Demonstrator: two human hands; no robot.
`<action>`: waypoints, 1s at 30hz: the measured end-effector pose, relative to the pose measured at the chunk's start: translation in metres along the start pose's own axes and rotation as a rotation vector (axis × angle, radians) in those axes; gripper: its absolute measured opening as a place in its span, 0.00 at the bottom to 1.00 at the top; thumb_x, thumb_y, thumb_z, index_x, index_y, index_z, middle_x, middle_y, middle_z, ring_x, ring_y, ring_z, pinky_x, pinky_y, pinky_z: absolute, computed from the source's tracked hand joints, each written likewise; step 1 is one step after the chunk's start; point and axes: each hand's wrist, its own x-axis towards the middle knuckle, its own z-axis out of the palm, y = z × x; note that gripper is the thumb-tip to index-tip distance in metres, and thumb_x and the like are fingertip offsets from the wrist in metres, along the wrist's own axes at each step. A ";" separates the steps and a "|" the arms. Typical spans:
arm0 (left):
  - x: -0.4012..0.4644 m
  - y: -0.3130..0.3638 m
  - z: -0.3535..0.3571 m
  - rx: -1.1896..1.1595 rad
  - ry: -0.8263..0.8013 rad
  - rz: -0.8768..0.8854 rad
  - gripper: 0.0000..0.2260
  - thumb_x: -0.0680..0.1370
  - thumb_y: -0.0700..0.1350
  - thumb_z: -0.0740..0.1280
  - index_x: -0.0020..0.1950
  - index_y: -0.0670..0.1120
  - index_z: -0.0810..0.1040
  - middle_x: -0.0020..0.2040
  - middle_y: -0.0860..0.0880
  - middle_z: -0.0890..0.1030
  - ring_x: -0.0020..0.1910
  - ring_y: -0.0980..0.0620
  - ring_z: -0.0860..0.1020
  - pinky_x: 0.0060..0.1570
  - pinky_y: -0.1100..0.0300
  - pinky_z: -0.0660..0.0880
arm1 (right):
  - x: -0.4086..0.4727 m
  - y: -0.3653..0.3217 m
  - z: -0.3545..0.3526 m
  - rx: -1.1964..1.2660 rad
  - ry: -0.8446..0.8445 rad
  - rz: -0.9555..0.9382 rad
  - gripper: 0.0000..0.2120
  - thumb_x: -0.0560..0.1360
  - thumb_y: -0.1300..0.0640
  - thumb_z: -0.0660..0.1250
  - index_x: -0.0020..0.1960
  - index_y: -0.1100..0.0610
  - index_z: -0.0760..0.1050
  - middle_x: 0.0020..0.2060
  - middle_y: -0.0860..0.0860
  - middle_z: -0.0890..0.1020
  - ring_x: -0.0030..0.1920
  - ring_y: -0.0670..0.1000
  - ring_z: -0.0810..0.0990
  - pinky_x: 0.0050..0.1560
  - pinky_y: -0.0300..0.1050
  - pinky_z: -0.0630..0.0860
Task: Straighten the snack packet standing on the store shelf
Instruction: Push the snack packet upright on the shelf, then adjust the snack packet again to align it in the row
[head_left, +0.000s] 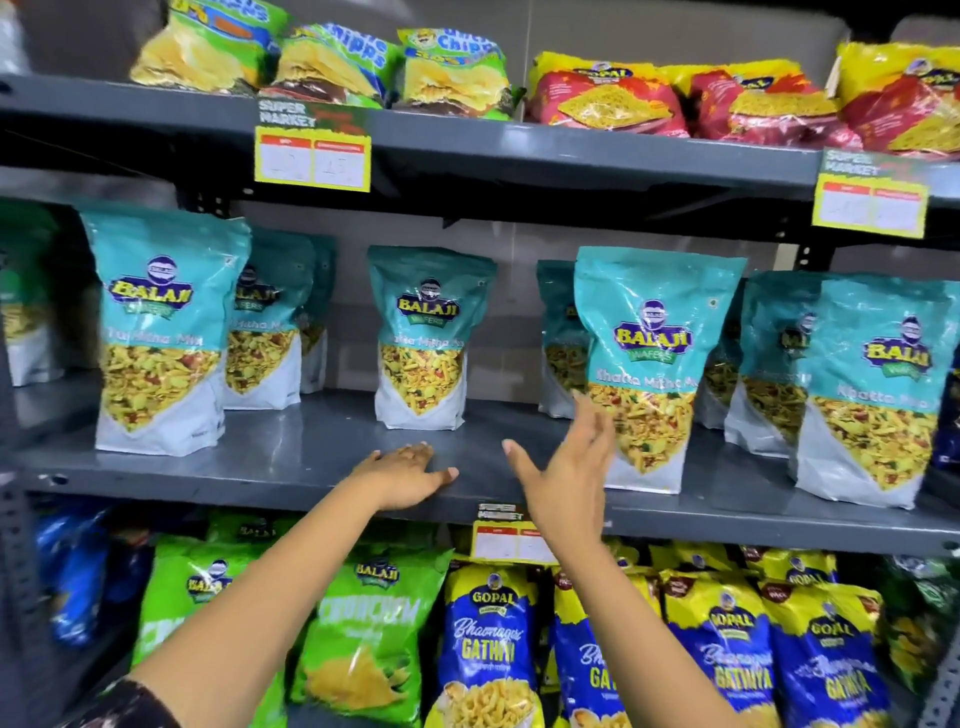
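Note:
A teal Balaji snack packet (423, 338) stands alone and upright, set back in the middle of the grey middle shelf (291, 462). My left hand (402, 475) lies flat, palm down, on the shelf just in front of it, fingers apart, holding nothing. My right hand (563, 467) is raised to the packet's right, palm turned left, fingers spread, empty. Its fingertips reach up in front of the lower left corner of a second teal packet (654, 364), which stands nearer the shelf's front edge. Neither hand touches the middle packet.
More teal packets stand at the left (161, 332) and right (878, 389) of the same shelf. Yellow price tags (312, 153) hang from the shelf edges. Green and red bags fill the top shelf, green (363, 639) and blue (488, 644) bags the bottom one.

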 end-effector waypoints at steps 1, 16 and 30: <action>-0.004 -0.016 -0.004 -0.004 -0.005 -0.017 0.34 0.79 0.66 0.47 0.80 0.48 0.50 0.81 0.51 0.49 0.79 0.53 0.49 0.76 0.47 0.46 | 0.004 -0.008 0.010 0.029 -0.100 -0.002 0.41 0.70 0.45 0.73 0.74 0.55 0.55 0.70 0.63 0.62 0.69 0.63 0.63 0.64 0.58 0.67; -0.013 -0.143 -0.016 0.014 0.049 -0.073 0.34 0.79 0.66 0.47 0.80 0.47 0.49 0.81 0.51 0.49 0.79 0.54 0.49 0.77 0.48 0.46 | 0.043 -0.058 0.169 0.117 -0.416 0.342 0.60 0.63 0.47 0.79 0.77 0.47 0.38 0.71 0.69 0.57 0.70 0.69 0.59 0.68 0.58 0.62; -0.008 -0.148 -0.016 -0.015 0.055 -0.073 0.35 0.78 0.67 0.46 0.80 0.49 0.49 0.81 0.52 0.49 0.79 0.54 0.49 0.77 0.46 0.46 | 0.077 -0.051 0.208 0.185 -0.308 0.452 0.66 0.56 0.45 0.83 0.77 0.56 0.39 0.71 0.66 0.62 0.71 0.66 0.64 0.69 0.60 0.65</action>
